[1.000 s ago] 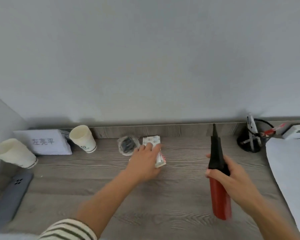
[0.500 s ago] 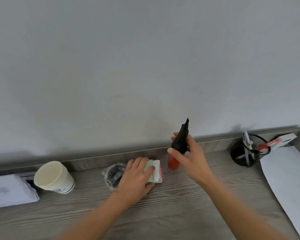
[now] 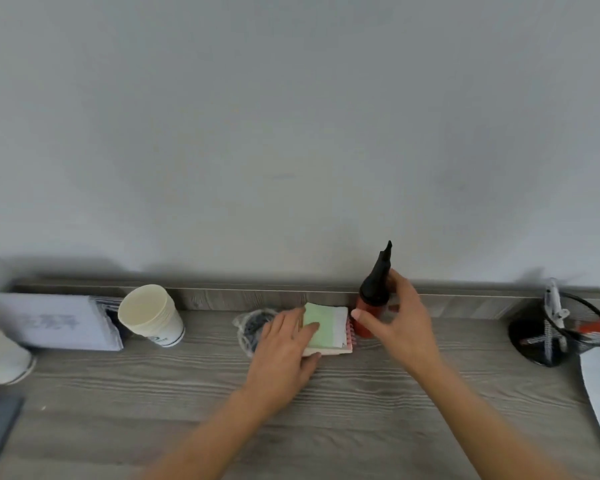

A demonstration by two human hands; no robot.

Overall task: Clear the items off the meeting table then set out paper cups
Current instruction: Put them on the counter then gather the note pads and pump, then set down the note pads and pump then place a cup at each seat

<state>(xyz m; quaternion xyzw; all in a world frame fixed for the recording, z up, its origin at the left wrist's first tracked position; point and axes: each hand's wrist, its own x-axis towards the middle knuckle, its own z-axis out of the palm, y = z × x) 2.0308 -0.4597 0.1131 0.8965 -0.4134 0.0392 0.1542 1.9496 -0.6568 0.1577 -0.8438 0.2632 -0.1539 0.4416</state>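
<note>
Right hand [image 3: 402, 320]: fingers [image 3: 397, 289] curled round the pump [image 3: 373, 303], thumb on its red body. The pump is upright, foot on the worktop [image 3: 361, 410] at the back ledge, just right of the notepad [image 3: 329, 329].

Left hand [image 3: 284, 348]: fingers [image 3: 291, 323] flat on the notepad's green cover, thumb at its near edge. It's pressing, not gripping. The notepad lies flat between the pump and a clear bag [image 3: 253, 327]; can't tell if they touch.

A cup [image 3: 151, 315] stands upright left of the bag, and a pen pot [image 3: 551, 334] sits well off to the right.

Step, as I read it: clearing, parking small items along the ledge. Cups not set out yet.

Next move needs the pump released gently. It's tall with a narrow foot, so it tips easily onto the notepad.
</note>
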